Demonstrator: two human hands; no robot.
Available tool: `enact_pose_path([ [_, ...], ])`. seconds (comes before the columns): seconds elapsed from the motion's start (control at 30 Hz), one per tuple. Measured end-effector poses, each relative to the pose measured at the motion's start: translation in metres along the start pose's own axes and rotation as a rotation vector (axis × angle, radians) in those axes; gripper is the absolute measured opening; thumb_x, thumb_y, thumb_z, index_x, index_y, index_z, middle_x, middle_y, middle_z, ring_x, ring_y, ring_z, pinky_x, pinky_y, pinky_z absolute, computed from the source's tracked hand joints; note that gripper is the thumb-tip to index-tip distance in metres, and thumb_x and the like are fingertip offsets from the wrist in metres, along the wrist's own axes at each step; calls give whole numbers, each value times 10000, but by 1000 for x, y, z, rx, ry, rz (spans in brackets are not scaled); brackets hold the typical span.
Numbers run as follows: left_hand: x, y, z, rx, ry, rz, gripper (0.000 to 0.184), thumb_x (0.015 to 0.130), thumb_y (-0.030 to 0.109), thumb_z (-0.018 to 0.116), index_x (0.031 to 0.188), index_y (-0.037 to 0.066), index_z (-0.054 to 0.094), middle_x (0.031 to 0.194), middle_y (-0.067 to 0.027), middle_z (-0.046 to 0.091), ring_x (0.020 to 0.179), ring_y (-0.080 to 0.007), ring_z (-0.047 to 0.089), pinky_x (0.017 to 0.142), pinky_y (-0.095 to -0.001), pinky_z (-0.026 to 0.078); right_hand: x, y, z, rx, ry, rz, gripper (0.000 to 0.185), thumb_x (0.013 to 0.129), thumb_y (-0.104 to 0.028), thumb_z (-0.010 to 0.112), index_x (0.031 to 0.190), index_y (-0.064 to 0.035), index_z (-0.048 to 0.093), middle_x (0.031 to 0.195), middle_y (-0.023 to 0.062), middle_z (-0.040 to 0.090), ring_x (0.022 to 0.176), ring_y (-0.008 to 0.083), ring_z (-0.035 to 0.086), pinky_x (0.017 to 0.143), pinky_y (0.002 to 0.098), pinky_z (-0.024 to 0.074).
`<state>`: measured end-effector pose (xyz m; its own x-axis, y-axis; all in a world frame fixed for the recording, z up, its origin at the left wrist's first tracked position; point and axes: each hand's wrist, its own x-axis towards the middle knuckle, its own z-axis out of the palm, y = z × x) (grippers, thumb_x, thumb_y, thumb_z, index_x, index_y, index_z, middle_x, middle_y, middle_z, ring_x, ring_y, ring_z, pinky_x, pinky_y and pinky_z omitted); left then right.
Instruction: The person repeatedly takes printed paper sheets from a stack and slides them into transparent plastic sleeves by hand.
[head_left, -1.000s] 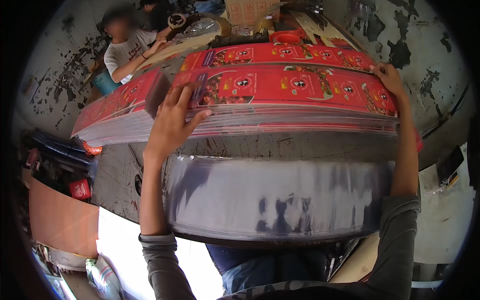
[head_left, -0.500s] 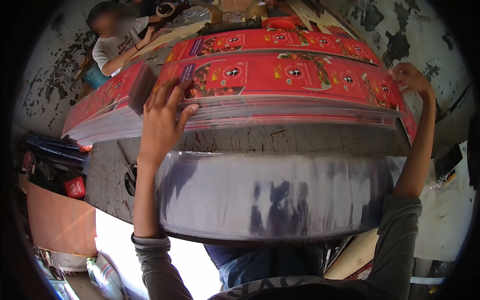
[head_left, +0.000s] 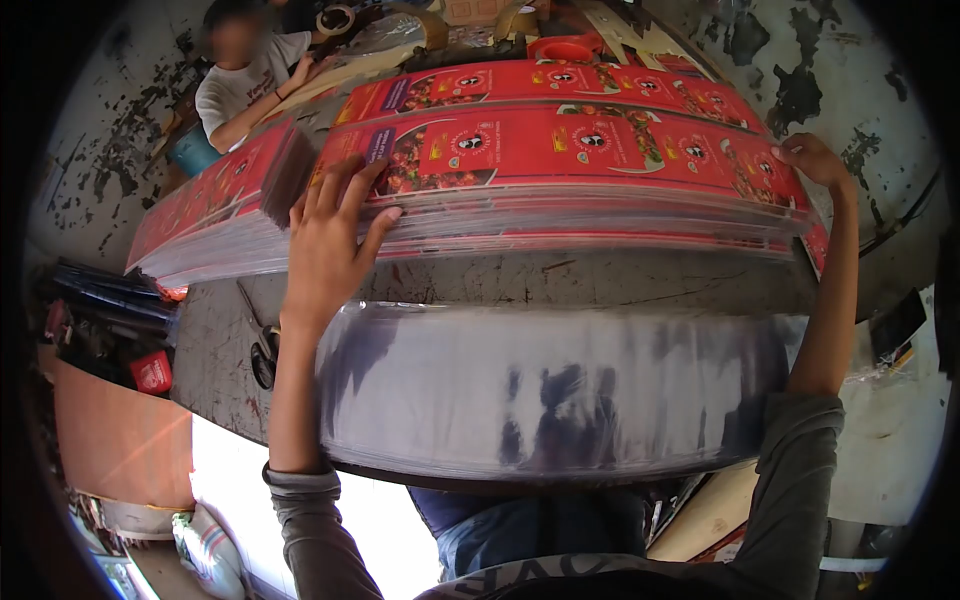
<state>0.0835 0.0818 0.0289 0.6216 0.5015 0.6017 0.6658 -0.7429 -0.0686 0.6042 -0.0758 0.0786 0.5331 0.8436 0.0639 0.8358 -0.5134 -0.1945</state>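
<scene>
Your right hand (head_left: 822, 163) has drawn slightly inward since the last frame, its curled fingers at the right end of the red printed stack (head_left: 540, 160); whether they pinch a sheet, I can't tell. Your left hand (head_left: 325, 250) lies spread on the stack's left end. The sheets look slick, so uneven pressure could skew them. Between your forearms, the clear plastic stack (head_left: 450, 390) sits at the bench (head_left: 215, 350) edge; a brushing sleeve could slide it off.
</scene>
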Motion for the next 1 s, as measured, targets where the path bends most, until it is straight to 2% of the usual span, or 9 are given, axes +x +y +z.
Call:
enact_pose_path([
  [0.1,-1,0,2,25,12,0,410,798,339,517,1148,129,472,1127,-95,468,1002,-291,468,848,-404,349,9,10,-4,-45,103,-140,416,746,-415,574,915,-35,573,819,116,545,771,219,539,729,319,404],
  [0.2,-2,0,3,-20,4,-18,408,803,344,510,1152,137,465,1140,-92,454,1037,-288,444,880,-432,316,24,-5,2,139,218,-167,455,754,-375,596,989,8,530,836,82,539,776,138,506,688,269,410],
  [0.27,-3,2,2,22,-34,-34,416,818,349,487,1172,137,437,1182,-101,419,1112,-297,380,918,-490,255,25,-43,15,116,287,-209,436,774,-359,576,1015,0,521,878,105,554,804,169,526,722,286,416],
  [0.33,-5,1,7,60,-40,-38,423,827,358,468,1186,140,416,1203,-105,400,1141,-302,348,925,-515,229,34,-76,30,-12,313,-439,468,782,-397,556,1048,-16,510,976,125,546,907,215,525,787,304,406],
  [0.4,-7,0,10,92,-37,-41,431,836,367,448,1201,143,394,1224,-109,381,1170,-306,315,933,-540,202,44,-112,36,13,118,-507,515,779,-453,534,1072,-30,509,1105,131,502,1016,247,484,851,330,378],
  [0.47,-7,0,11,125,-38,-23,440,846,379,419,1216,146,370,1243,-111,366,1187,-312,292,934,-541,202,50,-144,38,127,-37,-455,610,746,-537,516,1099,-39,507,1143,159,488,1050,278,470,876,340,359],
  [0.5,-7,1,11,125,-34,-24,440,846,379,419,1216,146,370,1243,-111,366,1187,-312,292,934,-541,202,57,-152,42,124,-35,-456,610,746,-537,516,1099,-39,507,1143,159,488,1050,278,470,876,340,359],
  [0.67,-7,0,10,106,-50,-18,436,852,376,407,1218,143,366,1248,-111,366,1177,-307,308,930,-532,215,72,-175,76,107,89,-349,942,628,-735,445,1264,-48,343,1291,182,333,1197,290,325,967,383,282],
  [1.0,-7,3,7,113,-45,-11,438,850,378,411,1214,138,370,1241,-116,371,1170,-299,320,924,-523,229,86,-172,75,99,52,-399,972,618,-745,444,1232,4,368,1271,210,324,1191,314,319,971,403,277],
])
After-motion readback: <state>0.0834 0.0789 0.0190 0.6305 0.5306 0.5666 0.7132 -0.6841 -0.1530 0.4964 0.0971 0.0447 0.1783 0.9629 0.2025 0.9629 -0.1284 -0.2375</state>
